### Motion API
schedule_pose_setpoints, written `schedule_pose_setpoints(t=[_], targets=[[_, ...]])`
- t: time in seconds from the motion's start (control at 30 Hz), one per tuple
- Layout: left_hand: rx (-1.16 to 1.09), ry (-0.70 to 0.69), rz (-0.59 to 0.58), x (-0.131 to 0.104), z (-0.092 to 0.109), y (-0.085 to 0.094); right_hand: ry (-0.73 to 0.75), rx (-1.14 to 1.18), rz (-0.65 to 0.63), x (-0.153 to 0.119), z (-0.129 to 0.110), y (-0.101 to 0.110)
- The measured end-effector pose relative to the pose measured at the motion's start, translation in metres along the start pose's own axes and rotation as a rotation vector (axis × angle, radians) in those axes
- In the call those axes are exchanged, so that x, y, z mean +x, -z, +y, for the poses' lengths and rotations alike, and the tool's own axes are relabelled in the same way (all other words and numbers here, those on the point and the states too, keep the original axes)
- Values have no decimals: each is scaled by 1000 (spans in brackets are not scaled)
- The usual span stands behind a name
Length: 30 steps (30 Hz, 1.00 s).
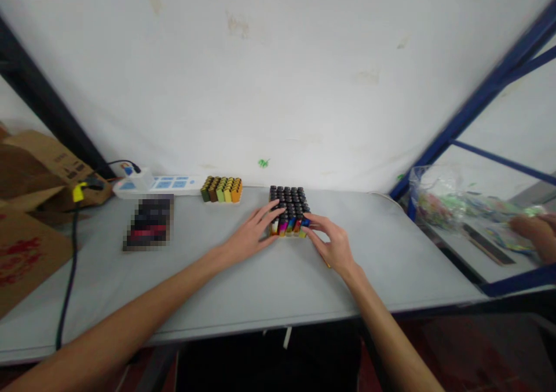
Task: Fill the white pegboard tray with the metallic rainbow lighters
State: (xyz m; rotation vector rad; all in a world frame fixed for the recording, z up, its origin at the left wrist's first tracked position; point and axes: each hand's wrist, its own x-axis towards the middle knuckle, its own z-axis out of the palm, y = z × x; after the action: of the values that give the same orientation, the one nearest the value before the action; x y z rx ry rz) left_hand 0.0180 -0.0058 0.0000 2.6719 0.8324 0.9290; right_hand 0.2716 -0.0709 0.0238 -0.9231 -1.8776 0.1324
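A block of lighters (290,204) with black tops and bright, many-coloured bodies stands upright in tight rows on the table. My left hand (251,235) lies along the block's left side, fingers stretched out and apart, fingertips touching the lighters. At the front right corner, my right hand (332,244) pinches a blue lighter (306,222) between thumb and fingers. A thin yellow-orange edge shows beneath the right palm; what it belongs to is mostly hidden.
A smaller block of green, brown, yellow and orange lighters (221,190) stands near the wall. Left are a power strip (174,183), a blurred-out dark object (150,223), a black cable (72,270) and cardboard boxes (30,253). Right are a blue metal frame (460,117), plastic bags (438,204) and another person's hand (536,233).
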Motion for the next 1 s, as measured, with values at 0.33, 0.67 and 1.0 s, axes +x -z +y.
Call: schedule_pose_setpoints(t=[0.33,0.67,1.0], targets=[[4,-1,-7,0,0,0,73,-57,-194,5,11,-27],[5,8,-2,0,0,-1,19,-42,-239,7,11,-22],[-18,4,-28,0,4,4,-150,-247,-18,-5,16,18]])
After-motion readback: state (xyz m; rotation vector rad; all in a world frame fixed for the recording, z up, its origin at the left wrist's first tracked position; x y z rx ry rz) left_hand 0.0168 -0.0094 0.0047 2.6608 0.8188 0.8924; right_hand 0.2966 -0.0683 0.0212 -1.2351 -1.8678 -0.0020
